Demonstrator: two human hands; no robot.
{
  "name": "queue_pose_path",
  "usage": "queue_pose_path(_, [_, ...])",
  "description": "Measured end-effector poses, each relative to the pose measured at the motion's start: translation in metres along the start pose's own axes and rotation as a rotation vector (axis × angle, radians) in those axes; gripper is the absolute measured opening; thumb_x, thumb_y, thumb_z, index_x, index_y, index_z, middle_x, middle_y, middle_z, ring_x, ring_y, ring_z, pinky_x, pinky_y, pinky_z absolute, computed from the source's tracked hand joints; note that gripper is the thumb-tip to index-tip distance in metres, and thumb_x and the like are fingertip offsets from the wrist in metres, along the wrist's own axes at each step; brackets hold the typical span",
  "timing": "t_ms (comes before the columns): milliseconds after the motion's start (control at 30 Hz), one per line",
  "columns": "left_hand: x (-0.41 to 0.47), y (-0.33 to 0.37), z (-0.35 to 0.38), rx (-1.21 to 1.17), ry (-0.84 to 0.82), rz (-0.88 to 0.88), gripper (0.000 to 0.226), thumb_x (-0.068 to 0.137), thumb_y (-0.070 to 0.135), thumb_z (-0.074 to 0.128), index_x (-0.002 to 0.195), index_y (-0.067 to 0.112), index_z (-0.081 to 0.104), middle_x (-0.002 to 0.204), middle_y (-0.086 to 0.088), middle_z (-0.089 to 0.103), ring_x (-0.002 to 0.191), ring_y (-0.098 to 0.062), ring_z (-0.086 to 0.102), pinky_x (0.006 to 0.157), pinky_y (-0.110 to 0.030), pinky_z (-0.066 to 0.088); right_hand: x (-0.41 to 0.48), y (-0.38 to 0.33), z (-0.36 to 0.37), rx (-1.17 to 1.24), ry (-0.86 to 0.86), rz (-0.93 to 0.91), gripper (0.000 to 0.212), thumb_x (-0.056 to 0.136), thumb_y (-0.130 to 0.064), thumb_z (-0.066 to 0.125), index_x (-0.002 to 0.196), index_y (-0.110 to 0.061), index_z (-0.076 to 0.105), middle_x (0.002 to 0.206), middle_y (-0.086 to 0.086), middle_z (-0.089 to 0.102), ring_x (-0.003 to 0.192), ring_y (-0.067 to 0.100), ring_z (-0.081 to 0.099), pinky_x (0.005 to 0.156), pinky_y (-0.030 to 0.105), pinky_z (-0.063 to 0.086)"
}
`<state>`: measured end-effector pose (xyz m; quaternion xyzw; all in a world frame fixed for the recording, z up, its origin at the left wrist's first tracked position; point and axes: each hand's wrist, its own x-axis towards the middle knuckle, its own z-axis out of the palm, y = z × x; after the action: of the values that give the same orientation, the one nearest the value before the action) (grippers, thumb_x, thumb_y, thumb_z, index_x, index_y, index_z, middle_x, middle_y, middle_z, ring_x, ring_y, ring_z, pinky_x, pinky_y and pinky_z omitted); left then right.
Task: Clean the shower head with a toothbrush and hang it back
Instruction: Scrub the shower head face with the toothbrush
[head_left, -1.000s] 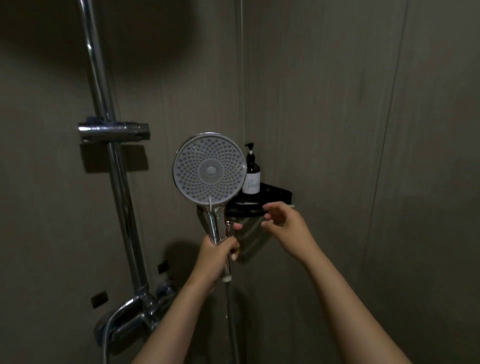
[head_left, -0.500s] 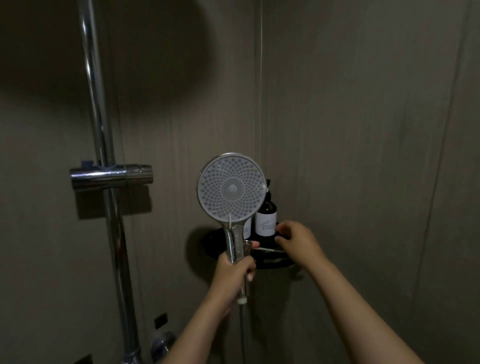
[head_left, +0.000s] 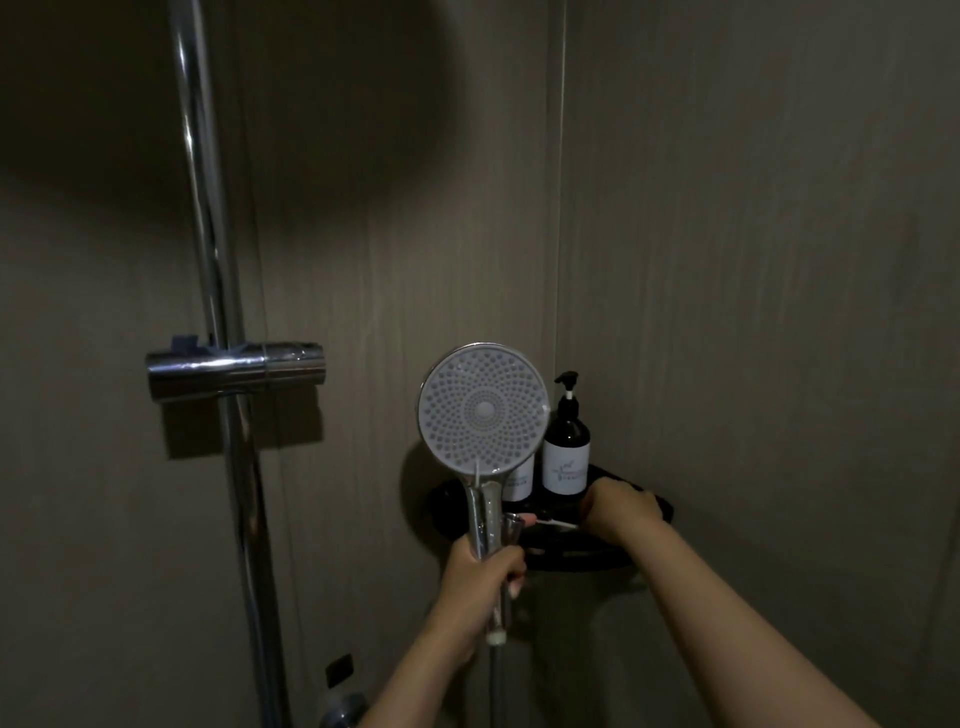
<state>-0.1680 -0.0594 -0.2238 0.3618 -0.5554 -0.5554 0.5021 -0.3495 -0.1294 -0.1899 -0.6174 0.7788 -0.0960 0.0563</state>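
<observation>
- head view: left hand (head_left: 485, 571) is wrapped in a full fist round the chrome handle of the shower head (head_left: 483, 410). the disc is upright with its nozzle face toward us, in front of the wall corner.
- the shower head is off its holder (head_left: 234, 371), which sits bare on the rail (head_left: 208, 208) well to the left.
- hose (head_left: 498, 675) hangs down from the handle base, below the fist.
- right hand (head_left: 618, 506) is reached onto the black corner shelf (head_left: 571, 558), fingers curled down at one end of a thin pale stick we take for the toothbrush (head_left: 558, 524). the knuckles hide the contact, so we cannot tell if it is pinched yet.
- the toothbrush lies flat on the shelf between the shower handle and the right hand. the bristle end is not resolvable in this dim light.
- pump bottle (head_left: 566, 452) stands upright just behind the right hand; a second bottle (head_left: 522, 480) is partly hidden by the disc.
- handling, our judgement: the shower head is rigid and top-heavy, its chrome is likely slippery, and the hose will tug. the present hold just under the disc seems right.
- the toothbrush should be light and stiff with soft bristles. we would pinch it at the handle end, then shift to mid-handle for scrubbing pressure.
- risk: the knuckles could tip the pump bottle.
</observation>
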Motion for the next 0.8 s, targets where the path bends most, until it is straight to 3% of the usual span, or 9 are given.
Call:
queue_pose_path(200, [0.004,-0.001,-0.002,-0.006,-0.015,0.006,0.037,0.082,-0.006,0.049,0.11,0.013,0.064,0.059,-0.003,0.047,0.047,-0.01,0.044,0.048,-0.018,0.04,0.002,-0.002,0.003,-0.013,0.021,0.02,0.017,0.09,-0.02,0.049,0.1,-0.018,0.063,0.107,0.003,0.064,0.083,0.019,0.049,0.09,0.032,0.038])
queue_pose_path(333, [0.005,0.0,0.002,-0.058,-0.004,-0.001,0.044,0.063,0.008,0.054,0.106,0.015,0.065,0.058,-0.002,0.047,0.044,-0.01,0.042,0.045,-0.018,0.037,-0.002,-0.003,0.001,0.044,-0.014,-0.01,0.017,0.088,-0.019,0.052,0.097,-0.019,0.066,0.107,0.004,0.065,0.091,0.02,0.057,0.086,0.031,0.041])
queue_pose_path(433, [0.007,-0.001,0.005,-0.045,0.003,-0.005,0.044,0.062,0.01,0.055,0.105,0.006,0.064,0.059,-0.003,0.047,0.044,-0.01,0.042,0.045,-0.019,0.036,-0.006,-0.004,-0.005,0.101,0.003,-0.08,0.011,0.086,-0.018,0.057,0.079,-0.024,0.064,0.101,0.003,0.066,0.091,0.021,0.061,0.078,0.029,0.048])
queue_pose_path(533, [0.005,0.003,0.005,-0.009,-0.002,0.022,0.034,0.071,0.005,0.057,0.105,0.005,0.062,0.06,-0.003,0.046,0.043,-0.009,0.041,0.045,-0.019,0.036,-0.01,-0.005,-0.014,0.249,0.071,-0.138,0.024,0.079,-0.015,0.069,0.063,-0.029,0.058,0.089,0.001,0.064,0.089,0.021,0.063,0.08,0.031,0.052])
queue_pose_path(633, [0.003,0.013,0.007,0.001,-0.014,0.05,0.037,0.083,-0.009,0.048,0.11,0.01,0.064,0.054,0.003,0.048,0.043,-0.009,0.04,0.045,-0.018,0.034,-0.014,-0.011,-0.028,0.395,0.161,-0.186,0.014,0.077,-0.014,0.073,0.07,-0.023,0.066,0.085,0.003,0.067,0.087,0.019,0.064,0.076,0.029,0.05])
queue_pose_path(733, [0.0,0.031,0.01,0.003,-0.01,0.083,0.039,0.077,-0.002,0.053,0.112,0.011,0.065,0.052,0.006,0.048,0.044,-0.01,0.039,0.046,-0.019,0.034,-0.022,-0.022,-0.048,0.527,0.286,-0.247,0.01,0.077,-0.009,0.073,0.077,-0.019,0.07,0.075,0.003,0.065,0.08,0.016,0.062,0.068,0.024,0.043])
queue_pose_path(800, [-0.003,0.046,0.012,-0.001,-0.005,0.106,0.046,0.069,0.005,0.054,0.113,0.01,0.065,0.053,0.005,0.046,0.043,-0.01,0.039,0.045,-0.019,0.033,-0.029,-0.028,-0.065,0.615,0.37,-0.282,0.009,0.076,-0.006,0.073,0.079,-0.014,0.072,0.074,0.005,0.066,0.078,0.018,0.064,0.07,0.026,0.046])
